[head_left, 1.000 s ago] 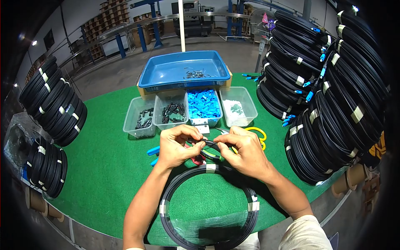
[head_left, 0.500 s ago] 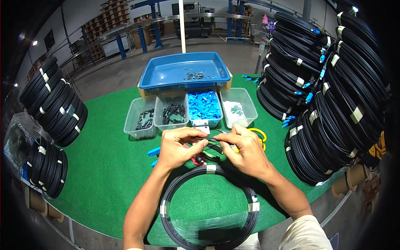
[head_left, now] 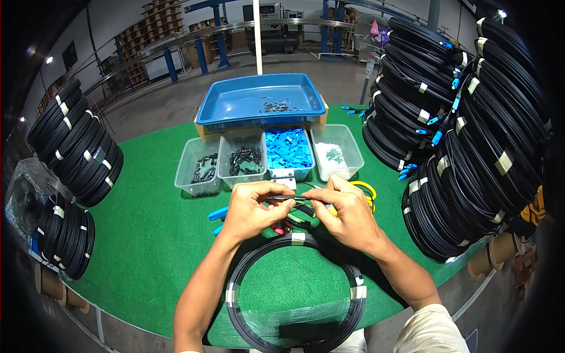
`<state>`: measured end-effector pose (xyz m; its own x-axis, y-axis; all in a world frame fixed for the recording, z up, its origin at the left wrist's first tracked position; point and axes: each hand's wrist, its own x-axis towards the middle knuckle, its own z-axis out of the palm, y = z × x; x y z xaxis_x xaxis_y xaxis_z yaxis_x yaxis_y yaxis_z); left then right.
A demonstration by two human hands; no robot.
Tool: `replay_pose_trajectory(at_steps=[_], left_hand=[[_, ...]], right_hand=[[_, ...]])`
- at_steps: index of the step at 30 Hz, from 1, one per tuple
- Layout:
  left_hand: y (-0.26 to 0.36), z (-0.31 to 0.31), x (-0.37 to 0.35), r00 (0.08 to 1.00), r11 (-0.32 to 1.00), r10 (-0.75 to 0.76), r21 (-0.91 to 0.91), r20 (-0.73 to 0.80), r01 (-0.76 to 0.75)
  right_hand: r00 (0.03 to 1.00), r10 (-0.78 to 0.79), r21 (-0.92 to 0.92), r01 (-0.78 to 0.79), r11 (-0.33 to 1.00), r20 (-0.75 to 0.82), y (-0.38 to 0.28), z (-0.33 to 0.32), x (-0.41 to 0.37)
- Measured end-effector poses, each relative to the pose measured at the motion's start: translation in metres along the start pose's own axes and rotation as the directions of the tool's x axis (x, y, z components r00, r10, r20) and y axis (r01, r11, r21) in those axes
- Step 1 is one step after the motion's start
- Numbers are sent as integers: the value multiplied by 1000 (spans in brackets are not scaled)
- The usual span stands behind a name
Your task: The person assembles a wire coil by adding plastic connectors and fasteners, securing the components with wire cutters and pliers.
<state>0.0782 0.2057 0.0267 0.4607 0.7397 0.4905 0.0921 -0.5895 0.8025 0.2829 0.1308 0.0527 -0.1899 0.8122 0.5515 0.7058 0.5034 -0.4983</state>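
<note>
My left hand (head_left: 259, 206) pinches one end of a small dark piece (head_left: 286, 198), likely a cable end or connector part too small to tell. Thumb and forefinger of my right hand (head_left: 343, 210) close on its other side. Just below the hands lie tools with black and green handles (head_left: 301, 219), partly covered, and yellow-handled scissors (head_left: 369, 193) to the right. Blue handles (head_left: 218, 214) stick out left of my left hand. Nearest me rests a coil of black cable (head_left: 236, 312) bound with white tape.
Clear bins hold black parts (head_left: 203, 170), more black parts (head_left: 244, 160), blue connectors (head_left: 288, 148) and white pieces (head_left: 331, 154). Behind them stands a blue tray (head_left: 259, 97). Stacked cable coils rise at the right (head_left: 471, 159) and left (head_left: 82, 141) of the green table (head_left: 147, 247).
My left fingers have shifted slightly, and the dark piece between the hands now shows more clearly in a straight line. My right hand has barely moved.
</note>
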Motion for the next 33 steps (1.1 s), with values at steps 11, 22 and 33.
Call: replay_pose_trajectory(at_steps=[11, 22, 33], left_hand=[[9, 3, 2, 995, 993, 12, 116, -96, -1], [25, 16, 0, 991, 991, 57, 126, -117, -42], [27, 18, -5, 998, 997, -66, 32, -19, 67]], right_hand=[[997, -47, 128, 54, 990, -58, 9, -7, 8], [935, -279, 17, 290, 957, -220, 21, 2, 7], [848, -442, 23, 469, 883, -292, 25, 10, 3]])
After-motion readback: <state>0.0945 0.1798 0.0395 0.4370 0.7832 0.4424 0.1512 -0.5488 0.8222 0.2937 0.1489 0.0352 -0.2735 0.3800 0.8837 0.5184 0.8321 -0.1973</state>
